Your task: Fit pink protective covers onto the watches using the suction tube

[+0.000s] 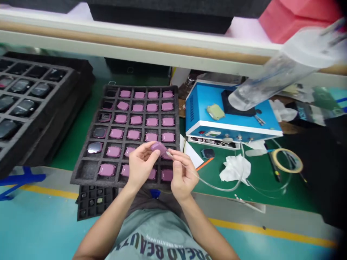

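My left hand is closed on a purple watch case, pinched between thumb and fingers above the tray. In my right hand is the end of a thin clear tube, its small pale tip close to the case's right side. Whether the tip touches the case I cannot tell. Under both hands lies a dark foam tray with rows of purple watch cases. Along its left column sit several dark-screened pieces, and the front left compartment holds nothing. The tube runs to a blue machine.
On the machine stand a pale green watch case and a clear cylinder. To the right lie a crumpled tissue, a tape roll and a dark watch. Stacked foam trays stand left; a shelf edge crosses above.
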The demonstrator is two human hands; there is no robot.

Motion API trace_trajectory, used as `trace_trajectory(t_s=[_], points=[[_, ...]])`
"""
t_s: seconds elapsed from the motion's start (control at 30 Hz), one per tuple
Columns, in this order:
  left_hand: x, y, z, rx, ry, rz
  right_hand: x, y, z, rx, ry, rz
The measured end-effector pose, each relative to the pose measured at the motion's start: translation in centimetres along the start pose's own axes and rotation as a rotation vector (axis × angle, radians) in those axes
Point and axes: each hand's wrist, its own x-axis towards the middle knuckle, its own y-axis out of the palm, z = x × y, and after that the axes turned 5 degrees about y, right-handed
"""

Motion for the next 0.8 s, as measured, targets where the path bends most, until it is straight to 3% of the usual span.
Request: trace_trajectory(t_s=[0.33,0.8], points=[[-0.94,0.07,0.74,0.189,0.144,0.077,0.36,-0.33,0.19,-0.039,-0.016,0.054],[-0.95,0.15,0.57,0.29,0.219,0.063,0.43,-0.45,0.12,-0.105,-0.014,0.063]])
